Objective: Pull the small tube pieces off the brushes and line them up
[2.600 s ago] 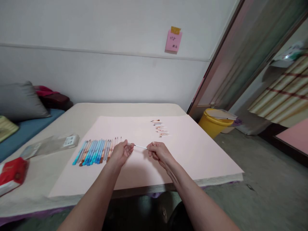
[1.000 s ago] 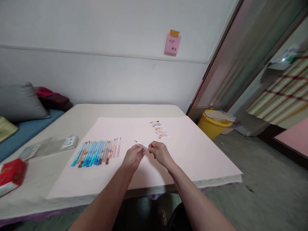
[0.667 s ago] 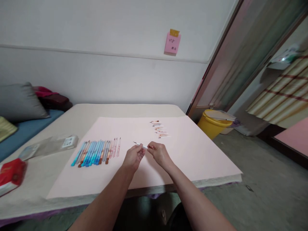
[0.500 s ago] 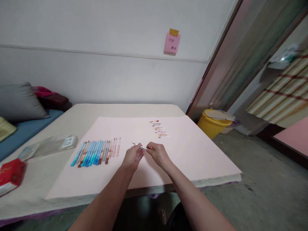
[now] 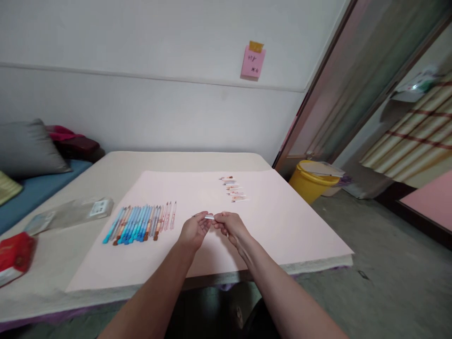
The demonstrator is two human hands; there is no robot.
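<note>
A: Left hand (image 5: 195, 231) and right hand (image 5: 232, 227): state?

B: Both narrow. The left pinches a slim white rod (image 5: 209, 217) between thumb and fingers. The right has its thumb and forefinger closed on the rod's other end, remaining fingers curled.

A: Position of the rod?

B: Bridging the two hands, roughly level, above the pale pink sheet (image 5: 289, 221) that covers much of the bench (image 5: 187, 160). A thin dark tip shows past the left thumb.

A: Nearest items?

B: To the left, a row of pens (image 5: 139, 223) lying side by side, points away from the person: blue, brown, grey, then pinkish ones at the right end. Beyond the right hand, a short column of small slender pieces (image 5: 234, 190), several dark-tipped; too small to identify.

A: Bench margin, left side?

B: A clear plastic bag (image 5: 76, 217) with a white label, lying flat. Nearer the person, a red and white packet (image 5: 17, 256).

A: Wall?

B: Pink note (image 5: 253, 62), handwritten, held by a yellowish strip of tape (image 5: 256, 46).
</note>
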